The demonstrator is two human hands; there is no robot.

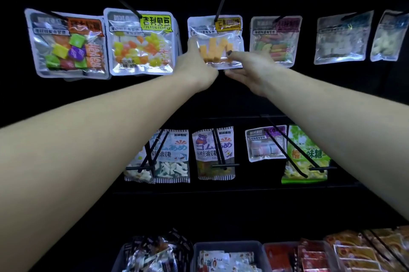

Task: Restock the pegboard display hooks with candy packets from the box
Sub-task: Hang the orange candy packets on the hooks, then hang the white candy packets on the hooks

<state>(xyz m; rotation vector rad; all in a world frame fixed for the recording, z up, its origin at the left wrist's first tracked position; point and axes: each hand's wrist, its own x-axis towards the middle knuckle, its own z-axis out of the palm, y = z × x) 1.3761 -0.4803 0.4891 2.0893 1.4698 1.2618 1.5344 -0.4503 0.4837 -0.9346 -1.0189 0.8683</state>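
Observation:
A clear packet of orange candy sticks (pixel 215 35) hangs on a black peg hook (pixel 221 5) in the middle of the upper row. My left hand (pixel 195 68) grips its lower left edge, thumb up along the side. My right hand (pixel 247 68) holds its lower right corner, fingertips on the front. Both arms reach up from the lower corners of the view. The packet's bottom edge is partly hidden by my fingers.
Neighbouring packets hang left (pixel 141 44) and right (pixel 275 39) of it on the black pegboard. A lower row of hooks holds gummy packets (pixel 213 152). Grey bins (pixel 228 256) of snack packets sit along the bottom.

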